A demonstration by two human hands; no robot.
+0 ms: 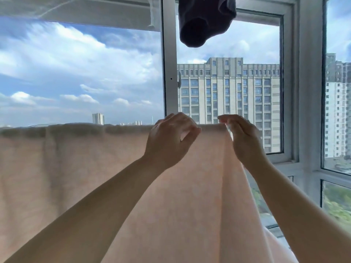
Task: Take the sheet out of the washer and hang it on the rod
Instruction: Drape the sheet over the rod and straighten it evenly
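A pale pink sheet (91,168) hangs draped over a horizontal rod, which lies hidden under the sheet's top fold. The fold runs from the left edge of the view to about the middle right. My left hand (169,141) is raised at that fold, thumb and forefinger tips pinched together on the cloth. My right hand (245,139) is at the sheet's right end, its fingers curled around the top corner. From there the sheet's right edge falls diagonally toward the lower right. No washer is in view.
A dark garment (203,21) hangs overhead, just right of centre. Straight ahead stands a white-framed window (169,76) with a handle on its middle post, with high-rise buildings and sky beyond. Another window pane (336,111) closes the right side.
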